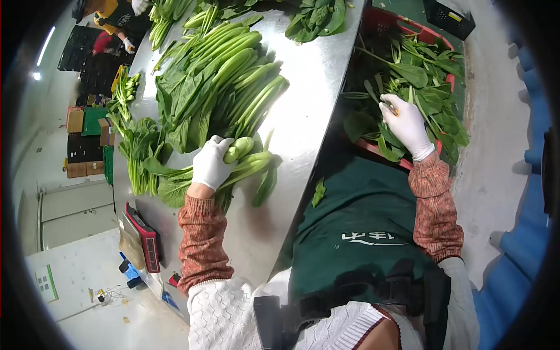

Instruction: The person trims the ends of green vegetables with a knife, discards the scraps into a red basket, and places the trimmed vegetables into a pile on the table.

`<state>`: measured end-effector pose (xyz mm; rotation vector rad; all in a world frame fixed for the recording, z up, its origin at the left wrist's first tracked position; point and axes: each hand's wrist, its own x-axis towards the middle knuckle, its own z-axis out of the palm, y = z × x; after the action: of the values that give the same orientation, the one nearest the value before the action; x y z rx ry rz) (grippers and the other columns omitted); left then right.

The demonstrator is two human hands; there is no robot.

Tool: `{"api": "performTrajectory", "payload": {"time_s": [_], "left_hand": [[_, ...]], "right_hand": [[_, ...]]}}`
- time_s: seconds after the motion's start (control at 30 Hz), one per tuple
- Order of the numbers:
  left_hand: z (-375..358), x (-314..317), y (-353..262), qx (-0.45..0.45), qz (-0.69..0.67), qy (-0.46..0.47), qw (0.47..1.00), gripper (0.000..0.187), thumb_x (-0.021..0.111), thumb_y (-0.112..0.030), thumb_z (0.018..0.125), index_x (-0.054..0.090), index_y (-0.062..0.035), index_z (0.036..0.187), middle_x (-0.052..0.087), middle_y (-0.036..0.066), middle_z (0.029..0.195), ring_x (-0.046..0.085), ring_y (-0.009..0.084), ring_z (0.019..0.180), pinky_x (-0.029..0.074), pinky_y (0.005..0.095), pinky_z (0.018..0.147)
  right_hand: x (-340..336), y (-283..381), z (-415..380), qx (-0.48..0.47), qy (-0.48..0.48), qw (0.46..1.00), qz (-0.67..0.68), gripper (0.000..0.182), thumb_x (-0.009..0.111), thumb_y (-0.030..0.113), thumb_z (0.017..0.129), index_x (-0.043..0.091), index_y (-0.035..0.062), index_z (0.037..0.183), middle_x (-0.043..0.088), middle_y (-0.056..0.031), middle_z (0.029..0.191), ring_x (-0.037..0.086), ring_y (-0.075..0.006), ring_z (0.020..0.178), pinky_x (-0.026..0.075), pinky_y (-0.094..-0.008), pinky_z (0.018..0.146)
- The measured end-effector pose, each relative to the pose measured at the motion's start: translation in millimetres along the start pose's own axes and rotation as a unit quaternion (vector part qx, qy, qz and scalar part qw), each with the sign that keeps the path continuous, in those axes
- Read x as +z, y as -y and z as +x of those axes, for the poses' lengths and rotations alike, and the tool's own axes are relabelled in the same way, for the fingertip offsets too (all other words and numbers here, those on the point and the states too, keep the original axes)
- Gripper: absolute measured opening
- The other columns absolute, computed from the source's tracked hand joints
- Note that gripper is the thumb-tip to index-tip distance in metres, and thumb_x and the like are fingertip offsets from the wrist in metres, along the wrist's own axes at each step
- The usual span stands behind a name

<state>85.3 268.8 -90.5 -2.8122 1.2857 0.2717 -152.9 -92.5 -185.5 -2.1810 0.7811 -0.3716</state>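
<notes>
Looking down from the head view, the left hand (211, 163) lies on a bunch (245, 157) of green stalks on the steel surface (309, 111), its grip closed around the pale stem ends. That bunch sits at the near edge of the big pile (216, 81) of greens, touching it. The right hand (406, 125) is off the surface's right edge, over a red crate (388, 23) filled with loose leaves (431, 87); its grip is closed on a small item (389, 107) with a yellow tip, too small to tell what it is. Both hands wear white gloves and patterned sleeves. A single leaf (318, 192) lies at the surface's edge, between bunch and crate. A red scale (144, 236) stands at the surface's near left corner. Beyond the pile, at the surface's far end, another person's gloved hand (140, 6) touches more greens (166, 17).
</notes>
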Motion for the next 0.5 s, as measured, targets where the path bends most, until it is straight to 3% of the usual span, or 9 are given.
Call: {"api": "performTrajectory", "payload": {"time_s": [0.03, 0.13, 0.3, 0.33, 0.4, 0.5], "left_hand": [[-3.2, 0.5, 0.3, 0.023, -0.004, -0.032, 0.999, 0.042, 0.074, -0.018, 0.071, 0.067, -0.0103, 0.111, 0.061, 0.01, 0.098, 0.063, 0.0308, 0.092, 0.053, 0.0393, 0.077], [-16.2, -15.2, -7.7, -0.016, -0.042, -0.013, 0.999, 0.041, 0.076, -0.018, 0.069, 0.067, -0.0098, 0.108, 0.061, 0.01, 0.097, 0.063, 0.0309, 0.091, 0.052, 0.0386, 0.078], [-32.8, -36.9, 7.2, -0.01, -0.171, -0.094, 0.981, 0.043, 0.082, -0.013, 0.063, 0.061, -0.0076, 0.1, 0.063, 0.012, 0.094, 0.062, 0.0336, 0.088, 0.05, 0.0385, 0.077], [-36.9, -49.3, 6.4, -0.072, -0.145, -0.103, 0.981, 0.039, 0.08, -0.006, 0.066, 0.06, -0.0048, 0.099, 0.063, 0.014, 0.092, 0.063, 0.0282, 0.082, 0.05, 0.0334, 0.077], [-41.2, -84.3, -2.3, -0.048, -0.067, -0.221, 0.972, 0.038, 0.08, -0.005, 0.067, 0.059, -0.0052, 0.098, 0.063, 0.014, 0.09, 0.062, 0.0291, 0.078, 0.051, 0.035, 0.074], [-40.1, -145.4, -50.4, -0.015, 0.05, -0.318, 0.947, 0.039, 0.079, -0.007, 0.069, 0.061, -0.0086, 0.104, 0.063, 0.012, 0.091, 0.061, 0.0333, 0.083, 0.051, 0.0405, 0.073]], "right_hand": [[0.8, 2.5, -0.6, -0.005, 0.004, 1.0, -0.002, 0.027, 0.063, 0.027, 0.092, 0.068, 0.0059, 0.108, 0.071, -0.0178, 0.09, 0.069, -0.0341, 0.083, 0.054, -0.0397, 0.073], [3.4, 14.5, -4.3, -0.018, 0.014, 1.0, -0.003, 0.026, 0.063, 0.026, 0.092, 0.067, 0.0071, 0.108, 0.07, -0.0188, 0.087, 0.068, -0.0365, 0.081, 0.054, -0.0413, 0.071], [-2.9, 33.5, -5.8, -0.064, 0.01, 0.998, 0.011, 0.024, 0.064, 0.021, 0.089, 0.066, 0.0078, 0.109, 0.069, -0.0188, 0.083, 0.068, -0.0372, 0.077, 0.053, -0.0425, 0.067], [-5.1, 36.3, -5.3, -0.069, 0.01, 0.997, 0.014, 0.024, 0.065, 0.021, 0.089, 0.066, 0.008, 0.109, 0.069, -0.0185, 0.082, 0.068, -0.0367, 0.076, 0.053, -0.0422, 0.067], [-9.5, 41.7, -3.7, -0.076, 0.005, 0.997, 0.022, 0.023, 0.065, 0.019, 0.088, 0.066, 0.0084, 0.108, 0.069, -0.0178, 0.081, 0.068, -0.0357, 0.076, 0.054, -0.0417, 0.067], [-17.5, 69.9, -3.6, -0.117, -0.021, 0.987, 0.104, 0.022, 0.066, 0.012, 0.086, 0.066, 0.0085, 0.108, 0.069, -0.0179, 0.081, 0.069, -0.034, 0.074, 0.054, -0.0404, 0.064]]}}
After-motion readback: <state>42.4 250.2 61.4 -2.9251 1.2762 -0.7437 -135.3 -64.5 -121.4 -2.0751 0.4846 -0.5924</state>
